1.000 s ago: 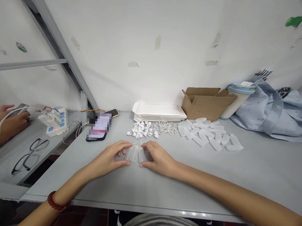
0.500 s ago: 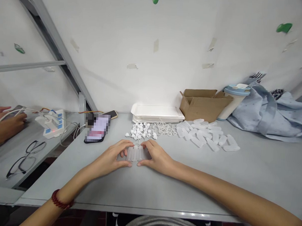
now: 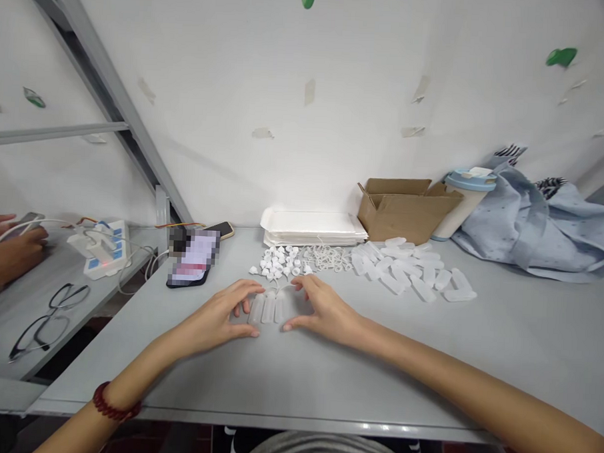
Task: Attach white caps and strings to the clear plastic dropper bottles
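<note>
Several translucent plastic tubes (image 3: 268, 308) lie side by side on the grey table, with thin cords at their far ends. At their left, my left hand (image 3: 228, 310) curves around the outermost tube, thumb and fingers apart; whether it touches is hard to tell. My right hand (image 3: 323, 311) rests just right of the tubes, its thumb and fingers spread and a small gap between. Just beyond lie small white caps (image 3: 279, 262) in a pile, and beside them a heap of pale cord loops (image 3: 329, 258). Farther right, many translucent plastic pieces (image 3: 405, 268) are scattered.
White flat boxes (image 3: 312, 223) are stacked by the wall beside an open cardboard box (image 3: 407, 211). A lidded cup (image 3: 463, 200) and a blue bag (image 3: 532, 223) stand right. Phones (image 3: 195, 258), a power strip (image 3: 105, 251), glasses (image 3: 47, 322) and another person's hands (image 3: 10, 254) are left.
My right hand has moved slightly right, away from the tubes. The tubes now lie a little farther apart from one another. My left hand has barely moved.
</note>
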Available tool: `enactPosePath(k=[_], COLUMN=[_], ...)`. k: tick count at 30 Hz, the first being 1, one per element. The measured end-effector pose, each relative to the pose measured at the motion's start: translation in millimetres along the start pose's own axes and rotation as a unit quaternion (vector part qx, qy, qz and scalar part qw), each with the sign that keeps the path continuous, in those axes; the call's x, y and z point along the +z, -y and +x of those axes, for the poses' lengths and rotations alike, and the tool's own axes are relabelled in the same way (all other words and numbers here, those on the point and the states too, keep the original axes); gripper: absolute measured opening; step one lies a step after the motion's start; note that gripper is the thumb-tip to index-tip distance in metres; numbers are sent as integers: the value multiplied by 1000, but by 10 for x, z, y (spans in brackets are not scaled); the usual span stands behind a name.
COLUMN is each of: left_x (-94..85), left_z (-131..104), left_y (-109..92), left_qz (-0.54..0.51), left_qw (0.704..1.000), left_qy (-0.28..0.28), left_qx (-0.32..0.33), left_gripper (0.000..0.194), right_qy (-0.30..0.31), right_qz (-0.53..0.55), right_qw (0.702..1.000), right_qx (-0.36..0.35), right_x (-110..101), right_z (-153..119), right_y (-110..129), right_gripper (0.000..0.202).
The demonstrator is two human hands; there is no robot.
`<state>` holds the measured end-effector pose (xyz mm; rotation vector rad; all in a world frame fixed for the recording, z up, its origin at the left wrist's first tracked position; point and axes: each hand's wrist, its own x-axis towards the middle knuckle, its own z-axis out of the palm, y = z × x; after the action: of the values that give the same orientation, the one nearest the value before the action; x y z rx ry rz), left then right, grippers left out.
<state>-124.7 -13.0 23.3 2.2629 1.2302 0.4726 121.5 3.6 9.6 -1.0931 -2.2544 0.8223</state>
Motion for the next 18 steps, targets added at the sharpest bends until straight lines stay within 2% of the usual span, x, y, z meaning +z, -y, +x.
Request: enactPosePath(k=[4,7,10,13,18], left_x=[-104,-207,-261,-233,-107], left_z=[36,188,474,825,1274], left_y=[-54,-142,-241,-289,-278], left_qz=[37,68,69,96,165], left_qw=[999,997,997,994,980], left_qy=[35,39,33,18,39], left_qx=[-13,-9,1,50,103], left_gripper=[70,80,64,45,25], right_qy=[-68,-127,-180,-219,-221], right_qz=[-14,-35,-83,-157,-211], right_qw=[998,991,980,963,952], right_qx=[-3,15,31,24,21], right_x=[-256,-473,-667,-813,-952], right_z=[-120,-221,-312,-380,-422], right_y=[-121,-255,-410,-571,-756], right_gripper=[54,40,29,22,12])
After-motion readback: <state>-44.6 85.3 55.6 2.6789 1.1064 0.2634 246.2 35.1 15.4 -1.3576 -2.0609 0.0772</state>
